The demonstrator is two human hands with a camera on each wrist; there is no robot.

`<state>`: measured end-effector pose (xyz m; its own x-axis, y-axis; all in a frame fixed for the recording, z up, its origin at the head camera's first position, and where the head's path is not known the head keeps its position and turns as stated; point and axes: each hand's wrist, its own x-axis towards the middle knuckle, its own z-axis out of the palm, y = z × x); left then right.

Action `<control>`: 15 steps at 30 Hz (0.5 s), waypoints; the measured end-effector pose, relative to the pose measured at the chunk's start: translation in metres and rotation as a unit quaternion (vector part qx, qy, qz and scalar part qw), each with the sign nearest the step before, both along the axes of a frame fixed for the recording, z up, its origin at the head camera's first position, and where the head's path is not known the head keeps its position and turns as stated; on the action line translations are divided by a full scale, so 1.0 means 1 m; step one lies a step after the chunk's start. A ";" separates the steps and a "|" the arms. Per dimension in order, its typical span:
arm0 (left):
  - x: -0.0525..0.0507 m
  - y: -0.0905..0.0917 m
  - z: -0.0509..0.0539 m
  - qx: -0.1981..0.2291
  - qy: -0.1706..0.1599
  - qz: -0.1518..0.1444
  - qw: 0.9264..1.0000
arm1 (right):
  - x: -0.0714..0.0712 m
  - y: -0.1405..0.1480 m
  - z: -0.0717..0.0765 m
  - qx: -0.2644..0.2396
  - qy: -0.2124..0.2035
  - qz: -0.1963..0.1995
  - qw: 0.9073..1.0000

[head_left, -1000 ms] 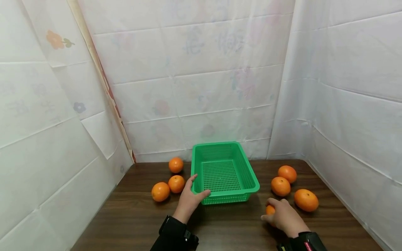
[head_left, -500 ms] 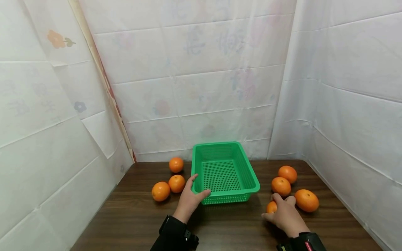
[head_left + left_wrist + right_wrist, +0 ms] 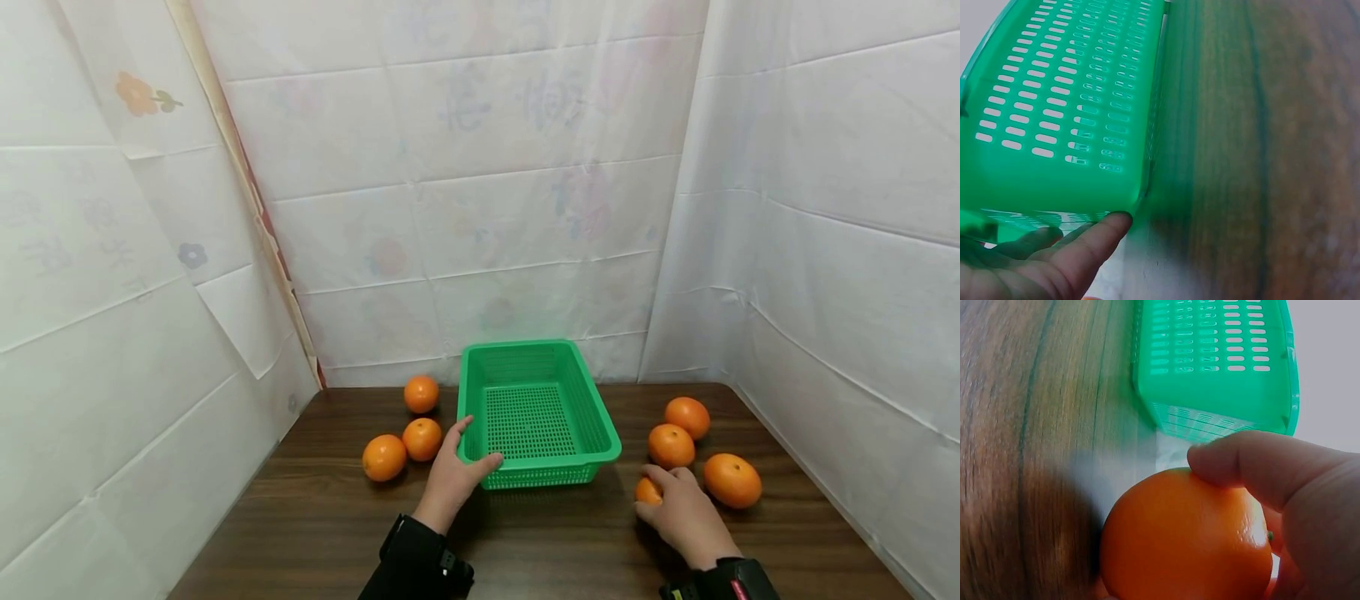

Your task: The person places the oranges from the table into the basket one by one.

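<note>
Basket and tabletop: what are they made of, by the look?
Green basket: likely molded plastic, semi-gloss; even color, thin slotted walls, rounded rim.
Tabletop: wood or wood-look laminate, dark brown, fairly smooth; streaky grain shows, but that doesn't settle which.

1. Green basket [image 3: 592, 457]: rectangular, open-topped, with slotted walls, upright on the desk [image 3: 555, 542]; the left grip [image 3: 452, 482] touches its near-left corner.
2. Held orange [image 3: 1179, 544]: round, glossy, a green stem end showing, in the right grip [image 3: 686, 517], near the basket.
3. Left oranges [image 3: 384, 457]: two side by side, one behind.
4. Right oranges [image 3: 671, 446]: two close together, a third nearer the front.
</note>
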<state>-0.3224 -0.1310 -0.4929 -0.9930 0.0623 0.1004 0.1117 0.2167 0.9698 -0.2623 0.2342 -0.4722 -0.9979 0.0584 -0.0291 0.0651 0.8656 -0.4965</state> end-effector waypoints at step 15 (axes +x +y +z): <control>0.002 0.001 0.001 0.001 -0.004 0.000 1.000 | 0.005 -0.002 0.011 -0.024 0.070 -0.019 0.997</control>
